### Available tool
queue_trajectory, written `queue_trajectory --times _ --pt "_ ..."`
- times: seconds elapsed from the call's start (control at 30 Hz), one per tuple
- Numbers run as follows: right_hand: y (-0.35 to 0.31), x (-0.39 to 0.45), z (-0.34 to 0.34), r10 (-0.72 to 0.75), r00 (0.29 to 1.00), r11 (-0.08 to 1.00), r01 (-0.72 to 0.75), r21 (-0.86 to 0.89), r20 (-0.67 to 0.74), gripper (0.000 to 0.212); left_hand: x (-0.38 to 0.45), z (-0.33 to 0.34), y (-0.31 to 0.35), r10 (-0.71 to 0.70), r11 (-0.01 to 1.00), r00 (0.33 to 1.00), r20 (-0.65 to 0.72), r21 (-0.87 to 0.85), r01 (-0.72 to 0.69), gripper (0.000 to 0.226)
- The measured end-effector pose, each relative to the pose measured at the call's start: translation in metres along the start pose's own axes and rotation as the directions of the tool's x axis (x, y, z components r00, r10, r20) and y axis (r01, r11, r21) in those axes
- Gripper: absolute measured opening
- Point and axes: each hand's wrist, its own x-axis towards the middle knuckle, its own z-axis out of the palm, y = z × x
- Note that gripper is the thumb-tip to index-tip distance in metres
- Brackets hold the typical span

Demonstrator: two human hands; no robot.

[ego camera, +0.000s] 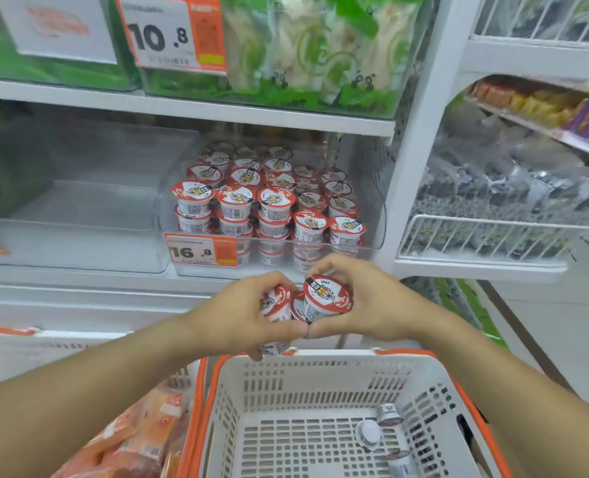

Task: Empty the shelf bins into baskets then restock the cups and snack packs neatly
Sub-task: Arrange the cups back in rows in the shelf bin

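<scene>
Head view: both hands meet at the middle of the frame, thumb tips touching, above the far rim of the right basket [320, 355]. The left hand [241, 317] curls round a red-lidded cup [275, 305] and holds more cups below it, one poking out under its fingers. The right hand [372, 305] grips another cup [326, 301], tilted, at 9 o'clock of its palm. A third lid shows between the two.

At 12 o'clock from the hands, the clear bin [372, 232] on the shelf [217, 113] holds stacked cups. The bin [79, 236] at 10 o'clock holds none.

Three small cups [389, 414] lie near the basket's right wall. At 7 o'clock, the left basket [198, 408] holds orange snack packs [141, 439].
</scene>
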Motion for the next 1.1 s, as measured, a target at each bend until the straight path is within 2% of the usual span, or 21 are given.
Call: queue_trajectory --times 0.13,0.3,0.4,0.47,0.6,0.8,0.97,1.1 --pt "-0.009 0.02 0.003 -0.048 0.998 0.999 0.049 0.017 -0.052 0.07 0.002 -0.02 -0.01 0.047 0.999 0.997 -0.059 0.008 -0.046 0.047" --pt "-0.019 0.034 0.011 -0.096 0.981 0.979 0.124 0.164 -0.168 0.079 0.005 -0.042 -0.015 0.086 0.987 0.986 -0.143 -0.124 -0.104 0.037" --pt "-0.019 0.04 0.009 -0.09 0.953 0.964 0.156 0.214 -0.289 0.081 0.006 -0.05 -0.013 0.097 0.981 0.98 -0.172 -0.149 -0.124 0.036" --pt "-0.021 0.046 0.002 -0.053 0.911 0.962 0.157 0.225 -0.409 0.078 0.006 -0.054 -0.011 0.095 0.981 0.976 -0.198 -0.15 -0.126 0.037" --pt "-0.017 0.076 -0.017 0.029 0.79 0.996 0.026 0.081 -0.612 0.076 0.01 -0.059 -0.01 0.083 0.975 0.97 -0.228 -0.183 -0.127 0.035" --pt "-0.002 0.144 -0.033 0.141 0.738 0.983 -0.183 0.006 -0.66 0.074 0.014 -0.053 -0.009 0.085 0.976 0.969 -0.231 -0.179 -0.128 0.033" --pt "0.007 0.182 -0.045 0.271 0.649 0.962 -0.215 0.171 -0.711 0.067 0.013 -0.047 -0.004 0.095 0.975 0.969 -0.228 -0.174 -0.136 0.031" --pt "0.009 0.205 -0.055 0.307 0.652 0.95 -0.256 0.179 -0.694 0.056 0.018 -0.046 -0.006 0.101 0.982 0.968 -0.228 -0.132 -0.133 0.031"
